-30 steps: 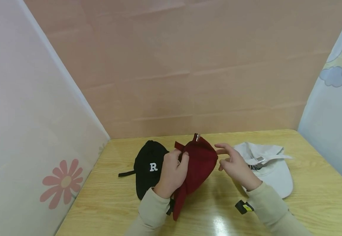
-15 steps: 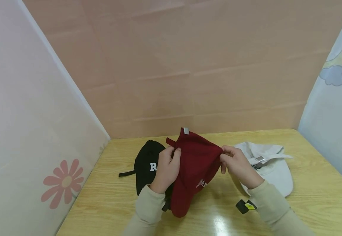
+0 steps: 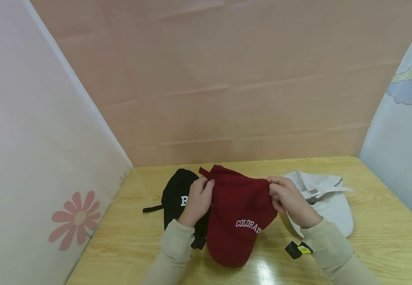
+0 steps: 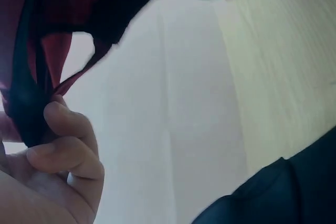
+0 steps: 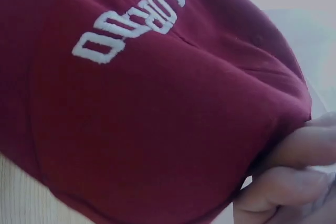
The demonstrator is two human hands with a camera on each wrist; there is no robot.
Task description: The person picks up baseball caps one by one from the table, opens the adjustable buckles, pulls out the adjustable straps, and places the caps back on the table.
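Observation:
A dark red baseball cap with white COLORADO lettering is held up between both hands, brim toward the person. My left hand pinches its left edge by the back strap. In the left wrist view, curled fingers grip the cap's edge, and the strap opening shows above them. My right hand pinches the cap's right side. The right wrist view has the red crown filling most of the frame, with fingers at its lower right edge.
On the wooden table, a black cap with a white R lies behind the left hand, partly hidden. A white cap with a buckled strap lies at right, behind the right hand. Pinkish cloth hangs at the back.
The red cap has turned so its front lettering and brim face the person. The right hand, loose beside the cap a second ago, now pinches its side. The left hand has shifted slightly left.

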